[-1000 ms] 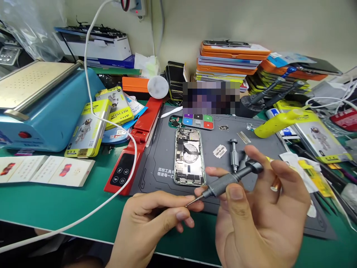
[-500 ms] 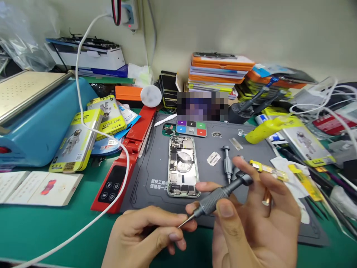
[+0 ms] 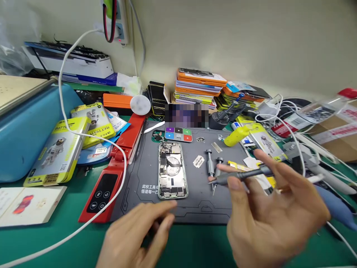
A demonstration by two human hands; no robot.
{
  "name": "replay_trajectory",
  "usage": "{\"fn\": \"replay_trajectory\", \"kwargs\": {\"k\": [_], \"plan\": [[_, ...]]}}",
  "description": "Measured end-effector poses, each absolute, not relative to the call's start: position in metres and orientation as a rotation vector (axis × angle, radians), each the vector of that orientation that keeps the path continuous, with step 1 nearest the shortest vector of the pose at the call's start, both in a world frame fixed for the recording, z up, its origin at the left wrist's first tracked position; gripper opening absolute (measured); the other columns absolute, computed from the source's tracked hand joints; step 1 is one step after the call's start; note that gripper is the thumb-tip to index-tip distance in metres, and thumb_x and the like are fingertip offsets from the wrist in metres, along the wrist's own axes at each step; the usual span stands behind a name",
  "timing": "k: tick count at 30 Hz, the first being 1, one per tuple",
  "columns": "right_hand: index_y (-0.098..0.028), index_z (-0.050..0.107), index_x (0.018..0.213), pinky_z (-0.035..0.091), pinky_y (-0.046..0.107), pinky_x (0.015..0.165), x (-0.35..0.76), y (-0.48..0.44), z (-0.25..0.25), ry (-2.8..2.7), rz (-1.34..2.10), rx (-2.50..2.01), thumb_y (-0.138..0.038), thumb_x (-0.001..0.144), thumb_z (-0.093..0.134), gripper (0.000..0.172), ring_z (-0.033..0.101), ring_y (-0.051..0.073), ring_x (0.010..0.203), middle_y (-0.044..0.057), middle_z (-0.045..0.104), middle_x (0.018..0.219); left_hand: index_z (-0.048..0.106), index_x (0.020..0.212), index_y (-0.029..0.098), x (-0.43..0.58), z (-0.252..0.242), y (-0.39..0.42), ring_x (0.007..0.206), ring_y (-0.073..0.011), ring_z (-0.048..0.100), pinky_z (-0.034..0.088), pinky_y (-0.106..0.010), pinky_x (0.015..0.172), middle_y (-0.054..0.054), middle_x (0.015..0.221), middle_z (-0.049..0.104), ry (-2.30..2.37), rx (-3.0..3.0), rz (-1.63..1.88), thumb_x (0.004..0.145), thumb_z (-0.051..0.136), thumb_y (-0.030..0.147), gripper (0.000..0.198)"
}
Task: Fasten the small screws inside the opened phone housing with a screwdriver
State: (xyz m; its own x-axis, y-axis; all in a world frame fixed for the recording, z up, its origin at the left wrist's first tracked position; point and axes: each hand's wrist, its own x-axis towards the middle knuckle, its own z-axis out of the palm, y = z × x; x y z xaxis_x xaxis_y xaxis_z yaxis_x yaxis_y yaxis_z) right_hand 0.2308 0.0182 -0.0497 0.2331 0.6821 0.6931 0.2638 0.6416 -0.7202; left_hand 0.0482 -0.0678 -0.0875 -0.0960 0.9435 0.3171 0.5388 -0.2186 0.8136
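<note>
My right hand (image 3: 267, 208) grips a dark grey screwdriver (image 3: 241, 176) between thumb and fingers. Slightly blurred, the screwdriver lies nearly level, pointing left. My left hand (image 3: 139, 232) is apart from it, near the front edge of the grey mat, with thumb and forefinger separated and nothing visible between them. Just beyond the left fingertips lies an opened phone (image 3: 173, 171), its inner parts and a round coil exposed. Two more screwdrivers rest on the mat near my right fingers, one of them the grey screwdriver (image 3: 209, 163); the other is partly hidden.
The grey mat (image 3: 195, 208) carries a colourful magnetic tray (image 3: 178, 135), a razor blade (image 3: 199, 161) and small metal parts. A red device (image 3: 102, 193) stands left, crossed by a white cable (image 3: 122, 178). Right are a yellow bottle (image 3: 235, 136) and battery packs.
My right hand has moved right with the screwdriver, away from my left hand. The left fingers have let go of its tip and parted. The view has shifted too.
</note>
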Motion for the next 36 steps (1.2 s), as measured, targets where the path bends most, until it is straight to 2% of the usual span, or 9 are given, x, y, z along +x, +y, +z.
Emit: {"fn": "replay_trajectory", "kwargs": {"k": [1,3,5,7,11,18,23,30,36], "plan": [[-0.028,0.067,0.140,0.075,0.036,0.087,0.232,0.023,-0.046,-1.394,0.308,-0.872,0.005,0.089,0.075,0.061,0.063,0.030,0.140,0.010,0.062,0.144,0.077,0.127,0.027,0.042,-0.089,-0.064,0.077,-0.0163,0.076,0.057,-0.024,0.075,0.001,0.098,0.085,1.670,1.976,1.219,0.107,0.068,0.027,0.022],[-0.027,0.065,0.141,0.075,0.038,0.088,0.235,0.030,-0.045,-1.483,0.295,-0.843,0.006,0.090,0.072,0.061,0.071,0.026,0.128,0.009,0.061,0.147,0.074,0.133,0.024,0.036,-0.091,-0.056,0.086,-0.0210,0.074,0.054,-0.031,0.079,-0.003,0.104,0.081,1.767,2.255,1.094,0.107,0.067,0.027,0.027],[-0.030,0.059,0.147,0.075,0.040,0.086,0.235,0.034,-0.053,-1.599,0.318,-0.817,0.008,0.091,0.070,0.069,0.077,0.023,0.113,0.009,0.059,0.152,0.073,0.134,0.024,0.037,-0.094,-0.050,0.087,-0.0232,0.069,0.050,-0.035,0.077,-0.005,0.106,0.076,1.783,2.391,1.004,0.109,0.063,0.028,0.027],[-0.032,0.054,0.152,0.075,0.039,0.084,0.236,0.033,-0.066,-1.727,0.329,-0.807,0.011,0.090,0.068,0.076,0.079,0.023,0.111,0.010,0.058,0.156,0.073,0.137,0.027,0.045,-0.097,-0.048,0.088,-0.0243,0.065,0.047,-0.037,0.077,-0.006,0.110,0.072,1.775,2.418,0.973,0.110,0.059,0.027,0.030],[-0.032,0.055,0.150,0.076,0.035,0.081,0.238,0.029,-0.079,-1.792,0.218,-0.801,0.014,0.088,0.068,0.079,0.081,0.022,0.110,0.010,0.061,0.155,0.072,0.140,0.031,0.058,-0.104,-0.048,0.094,-0.0248,0.061,0.043,-0.039,0.080,-0.006,0.118,0.070,1.741,2.387,0.973,0.112,0.052,0.023,0.035],[-0.029,0.055,0.154,0.077,0.035,0.078,0.234,0.027,-0.078,-1.790,0.229,-0.726,0.020,0.084,0.065,0.086,0.081,0.022,0.107,0.011,0.063,0.151,0.068,0.145,0.026,0.052,-0.104,-0.047,0.093,-0.0237,0.061,0.042,-0.040,0.077,-0.006,0.121,0.070,1.675,2.426,0.905,0.109,0.051,0.012,0.043],[-0.030,0.058,0.149,0.077,0.038,0.072,0.233,0.024,-0.081,-1.788,0.254,-0.796,0.013,0.088,0.069,0.075,0.084,0.024,0.096,0.013,0.066,0.148,0.066,0.147,0.027,0.049,-0.103,-0.046,0.093,-0.0233,0.062,0.042,-0.038,0.076,-0.006,0.121,0.070,1.664,2.436,0.877,0.105,0.052,0.008,0.047],[-0.031,0.049,0.157,0.077,0.037,0.079,0.235,0.025,-0.082,-1.865,0.251,-0.754,0.017,0.087,0.064,0.086,0.080,0.024,0.114,0.012,0.059,0.154,0.065,0.147,0.028,0.050,-0.106,-0.047,0.094,-0.0243,0.063,0.042,-0.039,0.078,-0.006,0.121,0.068,1.658,2.435,0.879,0.103,0.052,0.007,0.051],[-0.026,0.051,0.152,0.076,0.039,0.080,0.239,0.022,-0.084,-1.905,0.224,-0.786,0.013,0.088,0.068,0.077,0.077,0.029,0.123,0.015,0.063,0.152,0.068,0.143,0.032,0.056,-0.110,-0.048,0.095,-0.0235,0.063,0.043,-0.039,0.079,-0.004,0.117,0.070,1.741,2.355,0.927,0.098,0.053,0.004,0.055]]}}
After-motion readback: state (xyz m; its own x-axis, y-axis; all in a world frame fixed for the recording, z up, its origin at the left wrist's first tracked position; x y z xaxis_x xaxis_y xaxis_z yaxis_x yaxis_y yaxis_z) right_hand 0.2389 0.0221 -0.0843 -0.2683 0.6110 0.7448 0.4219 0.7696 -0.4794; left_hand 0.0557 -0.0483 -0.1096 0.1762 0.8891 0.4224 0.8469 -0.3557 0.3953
